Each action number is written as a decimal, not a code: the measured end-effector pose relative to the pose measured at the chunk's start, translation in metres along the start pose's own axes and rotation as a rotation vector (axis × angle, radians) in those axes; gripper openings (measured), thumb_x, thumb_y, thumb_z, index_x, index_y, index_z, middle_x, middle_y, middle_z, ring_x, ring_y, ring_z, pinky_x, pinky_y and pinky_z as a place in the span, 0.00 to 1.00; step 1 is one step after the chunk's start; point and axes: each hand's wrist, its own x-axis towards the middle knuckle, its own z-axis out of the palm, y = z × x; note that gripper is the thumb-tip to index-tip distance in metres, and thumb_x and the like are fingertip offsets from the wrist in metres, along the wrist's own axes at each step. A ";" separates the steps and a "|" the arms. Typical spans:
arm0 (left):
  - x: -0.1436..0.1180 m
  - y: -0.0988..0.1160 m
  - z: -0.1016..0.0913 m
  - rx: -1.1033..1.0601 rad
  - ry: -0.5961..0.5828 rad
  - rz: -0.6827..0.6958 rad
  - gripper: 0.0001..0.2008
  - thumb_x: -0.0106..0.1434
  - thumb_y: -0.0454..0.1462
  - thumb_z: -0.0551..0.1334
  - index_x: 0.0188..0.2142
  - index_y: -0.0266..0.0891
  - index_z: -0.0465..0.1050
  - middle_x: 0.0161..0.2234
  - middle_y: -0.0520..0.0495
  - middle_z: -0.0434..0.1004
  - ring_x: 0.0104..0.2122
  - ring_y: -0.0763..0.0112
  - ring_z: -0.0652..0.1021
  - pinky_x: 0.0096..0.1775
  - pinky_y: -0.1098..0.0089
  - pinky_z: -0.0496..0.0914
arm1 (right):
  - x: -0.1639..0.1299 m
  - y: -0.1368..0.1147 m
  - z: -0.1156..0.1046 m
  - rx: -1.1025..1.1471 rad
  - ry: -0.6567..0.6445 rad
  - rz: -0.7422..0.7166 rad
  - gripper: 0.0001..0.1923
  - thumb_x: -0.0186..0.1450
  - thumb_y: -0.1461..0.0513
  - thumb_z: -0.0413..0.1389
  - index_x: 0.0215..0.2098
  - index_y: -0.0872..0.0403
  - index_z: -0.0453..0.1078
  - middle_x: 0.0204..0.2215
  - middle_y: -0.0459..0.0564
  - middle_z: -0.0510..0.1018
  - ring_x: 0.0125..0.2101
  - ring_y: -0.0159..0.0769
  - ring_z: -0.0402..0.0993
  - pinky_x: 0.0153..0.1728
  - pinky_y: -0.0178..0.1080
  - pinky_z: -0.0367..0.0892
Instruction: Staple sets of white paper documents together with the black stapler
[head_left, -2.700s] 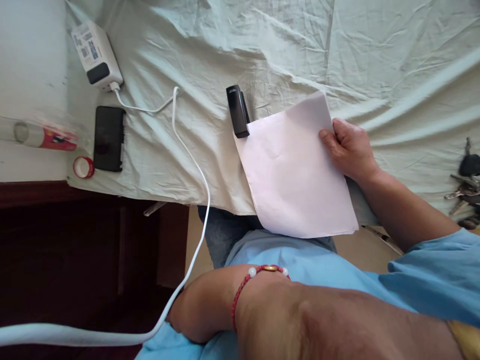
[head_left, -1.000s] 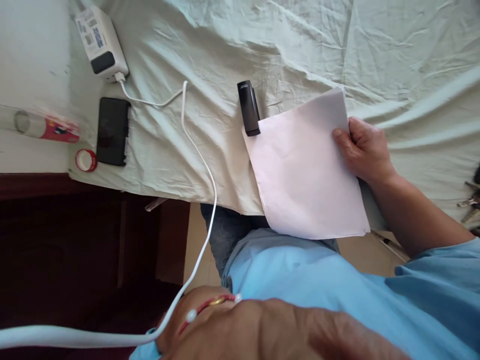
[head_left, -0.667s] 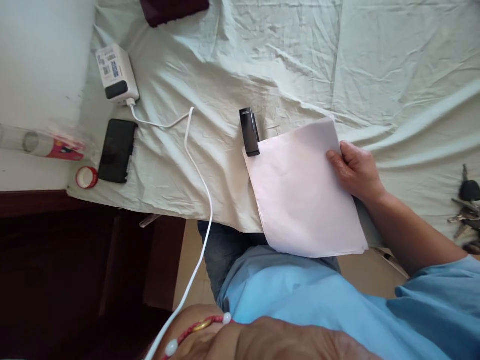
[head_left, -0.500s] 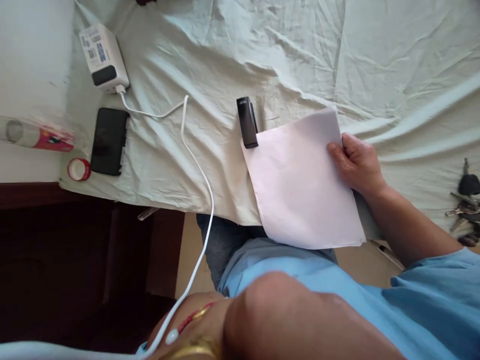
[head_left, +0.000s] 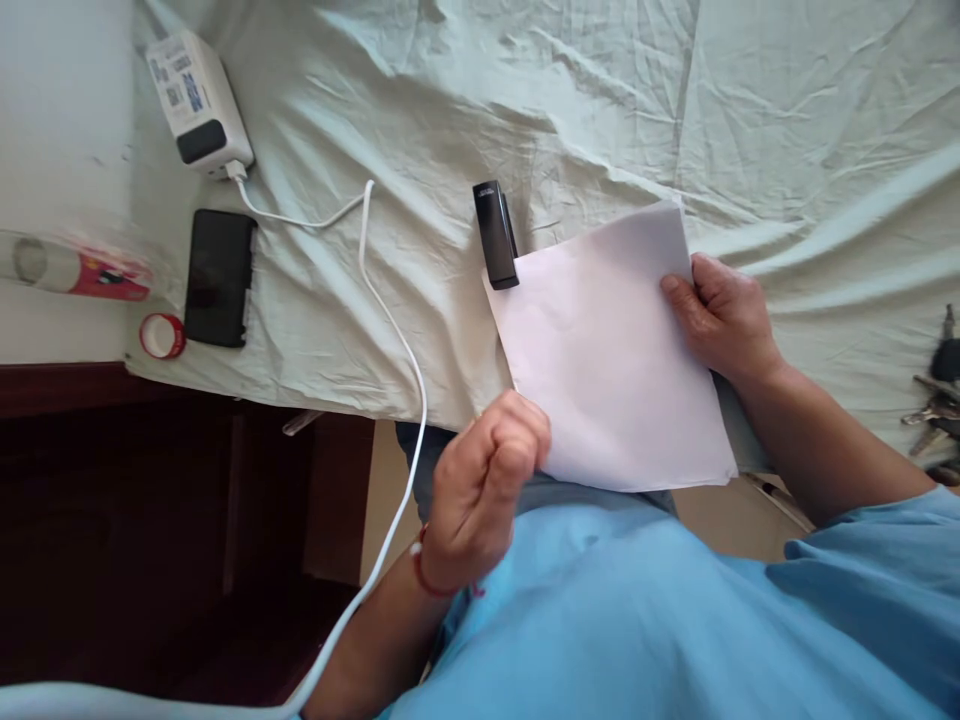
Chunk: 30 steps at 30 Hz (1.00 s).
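Note:
A stack of white paper sheets (head_left: 600, 350) lies tilted on the pale green cloth (head_left: 525, 110), its near end hanging over the table edge. My right hand (head_left: 724, 315) grips the sheets at their right edge, thumb on top. A black stapler (head_left: 496, 235) lies on the cloth touching the paper's far left corner. My left hand (head_left: 484, 490), with a red bead bracelet on the wrist, hovers in a loose fist just below the paper's near left edge, holding nothing that I can see.
A white charger block (head_left: 196, 103) with a white cable (head_left: 390, 330) sits far left, the cable trailing off the table edge. A black phone (head_left: 217, 277), a red-rimmed cap (head_left: 161, 335) and a lying bottle (head_left: 82, 275) are at left. Keys (head_left: 937, 390) lie far right.
My left arm has swung up from my lap, and the hand now sits fisted near the paper's near left edge. The right hand and paper have stayed put.

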 end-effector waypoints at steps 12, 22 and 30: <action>0.040 -0.089 -0.016 0.329 0.443 -0.266 0.17 0.74 0.48 0.68 0.54 0.41 0.77 0.49 0.41 0.86 0.32 0.71 0.80 0.36 0.68 0.75 | -0.006 -0.002 0.000 0.083 0.081 -0.001 0.29 0.75 0.45 0.61 0.27 0.48 0.52 0.22 0.42 0.57 0.25 0.34 0.53 0.30 0.43 0.50; 0.048 -0.076 -0.011 -0.028 0.244 -0.620 0.26 0.62 0.59 0.75 0.35 0.37 0.81 0.24 0.53 0.75 0.19 0.79 0.65 0.21 0.74 0.60 | -0.003 -0.010 -0.001 0.232 0.171 0.111 0.24 0.73 0.48 0.62 0.28 0.48 0.59 0.24 0.43 0.63 0.28 0.34 0.57 0.30 0.43 0.53; 0.032 -0.061 -0.008 0.126 0.066 -0.701 0.15 0.61 0.48 0.75 0.32 0.38 0.84 0.27 0.47 0.85 0.27 0.70 0.78 0.31 0.72 0.69 | -0.001 -0.014 -0.001 0.169 0.168 0.134 0.28 0.75 0.46 0.61 0.27 0.47 0.52 0.23 0.43 0.59 0.27 0.35 0.54 0.32 0.45 0.52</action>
